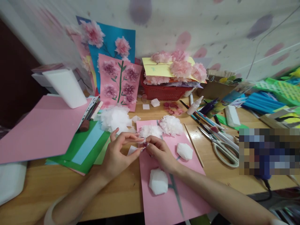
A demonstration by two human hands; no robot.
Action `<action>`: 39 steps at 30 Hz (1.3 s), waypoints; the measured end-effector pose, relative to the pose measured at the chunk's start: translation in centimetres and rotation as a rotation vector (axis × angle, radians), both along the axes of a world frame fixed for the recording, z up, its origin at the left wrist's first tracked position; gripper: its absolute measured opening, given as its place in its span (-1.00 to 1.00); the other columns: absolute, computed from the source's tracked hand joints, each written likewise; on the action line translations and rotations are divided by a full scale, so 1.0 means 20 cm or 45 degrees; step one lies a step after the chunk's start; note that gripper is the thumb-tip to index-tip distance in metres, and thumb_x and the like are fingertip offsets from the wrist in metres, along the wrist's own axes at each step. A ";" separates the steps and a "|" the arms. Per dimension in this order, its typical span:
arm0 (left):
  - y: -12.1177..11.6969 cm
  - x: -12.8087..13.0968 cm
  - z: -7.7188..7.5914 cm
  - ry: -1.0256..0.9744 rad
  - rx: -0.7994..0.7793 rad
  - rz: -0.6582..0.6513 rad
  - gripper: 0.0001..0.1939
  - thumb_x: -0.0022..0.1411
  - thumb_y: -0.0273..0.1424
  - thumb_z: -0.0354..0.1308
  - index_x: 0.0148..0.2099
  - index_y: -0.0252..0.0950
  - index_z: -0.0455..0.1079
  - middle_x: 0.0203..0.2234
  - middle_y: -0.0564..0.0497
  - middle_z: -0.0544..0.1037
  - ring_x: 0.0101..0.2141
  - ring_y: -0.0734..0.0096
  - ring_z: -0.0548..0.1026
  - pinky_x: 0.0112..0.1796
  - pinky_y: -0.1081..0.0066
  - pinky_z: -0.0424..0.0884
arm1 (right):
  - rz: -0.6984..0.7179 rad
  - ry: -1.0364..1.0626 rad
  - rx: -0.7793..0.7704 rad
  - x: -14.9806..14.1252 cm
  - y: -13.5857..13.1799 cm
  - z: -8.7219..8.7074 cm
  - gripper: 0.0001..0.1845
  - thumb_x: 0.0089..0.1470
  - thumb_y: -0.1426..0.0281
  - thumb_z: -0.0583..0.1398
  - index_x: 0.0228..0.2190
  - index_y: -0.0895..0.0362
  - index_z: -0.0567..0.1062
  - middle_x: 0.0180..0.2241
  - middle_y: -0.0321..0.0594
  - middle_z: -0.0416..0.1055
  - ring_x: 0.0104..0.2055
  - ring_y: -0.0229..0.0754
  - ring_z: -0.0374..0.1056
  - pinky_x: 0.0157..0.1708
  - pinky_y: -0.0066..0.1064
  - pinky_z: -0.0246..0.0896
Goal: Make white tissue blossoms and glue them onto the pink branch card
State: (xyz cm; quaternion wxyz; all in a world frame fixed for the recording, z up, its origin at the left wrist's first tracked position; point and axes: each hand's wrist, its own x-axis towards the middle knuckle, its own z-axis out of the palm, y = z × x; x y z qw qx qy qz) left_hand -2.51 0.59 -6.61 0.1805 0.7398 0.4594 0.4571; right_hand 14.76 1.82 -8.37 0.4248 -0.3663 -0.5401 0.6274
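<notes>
My left hand (119,150) and my right hand (159,151) meet over the top left of a pink card (187,200) lying on the wooden table. Both pinch a small white tissue piece (143,144) between thumb and fingertips. A fluffed white tissue flower (150,130) sits just behind my fingers and a second flower (171,125) lies to its right. Two flat folded tissue pads (158,181) (184,151) rest on the card beside a drawn dark stem (175,190).
Loose white tissue pile (114,118), green and blue paper sheets (86,147), large pink sheet (39,128) at left. Scissors (222,148), pens, glue bottle (195,105) and a wooden stick (193,144) at right. Red basket (164,90) with pink flowers and finished flower cards (119,81) stand behind.
</notes>
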 end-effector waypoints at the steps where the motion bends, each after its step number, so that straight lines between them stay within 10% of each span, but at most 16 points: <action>1: 0.00 0.00 0.00 -0.039 -0.060 0.001 -0.70 0.09 -0.46 0.29 -0.16 -0.19 0.26 -0.29 0.04 0.67 -0.14 0.19 0.60 0.17 -0.08 0.08 | 0.004 -0.023 0.017 0.00 0.00 0.00 -0.80 0.13 0.29 0.15 -0.45 0.15 0.41 -0.59 -0.40 0.19 -0.56 -0.34 0.02 -0.52 -0.45 -0.07; 13: 0.01 0.00 -0.02 -0.411 -0.245 0.215 -0.75 0.11 -0.46 0.24 -0.16 -0.21 0.31 -0.36 0.06 0.62 -0.27 0.37 0.59 -0.14 0.35 0.45 | -0.030 -0.233 0.130 0.00 -0.01 0.03 -0.82 0.09 0.31 0.17 -0.46 0.14 0.49 -0.55 -0.35 0.25 -0.49 -0.30 0.07 -0.44 -0.42 -0.02; 28: 0.13 -0.09 -0.03 -0.683 -0.063 0.474 -0.74 0.09 -0.38 0.27 -0.20 -0.28 0.28 -0.32 -0.03 0.55 -0.25 0.35 0.58 -0.15 0.30 0.50 | -0.024 -0.295 0.098 0.00 0.00 0.01 -0.82 0.07 0.35 0.15 -0.49 0.16 0.46 -0.56 -0.34 0.21 -0.49 -0.30 0.05 -0.48 -0.44 -0.08; 34: 0.20 -0.21 -0.01 -0.141 0.212 0.575 -0.85 0.25 -0.37 0.08 -0.13 -0.27 0.36 -0.08 -0.12 0.52 0.03 0.22 0.44 0.08 0.14 0.29 | -0.024 -0.338 0.066 -0.01 0.00 0.01 -0.82 0.08 0.33 0.14 -0.46 0.14 0.47 -0.52 -0.31 0.28 -0.48 -0.28 0.08 -0.48 -0.44 -0.06; 39: 0.10 -0.14 0.01 0.316 0.400 0.328 -0.90 0.25 -0.43 0.09 -0.27 -0.19 0.44 -0.41 0.07 0.60 -0.29 0.30 0.52 -0.02 0.15 0.19 | 0.066 -0.440 0.144 -0.01 0.03 0.03 -0.81 0.09 0.36 0.13 -0.47 0.16 0.49 -0.50 -0.29 0.34 -0.44 -0.27 0.16 -0.42 -0.42 0.03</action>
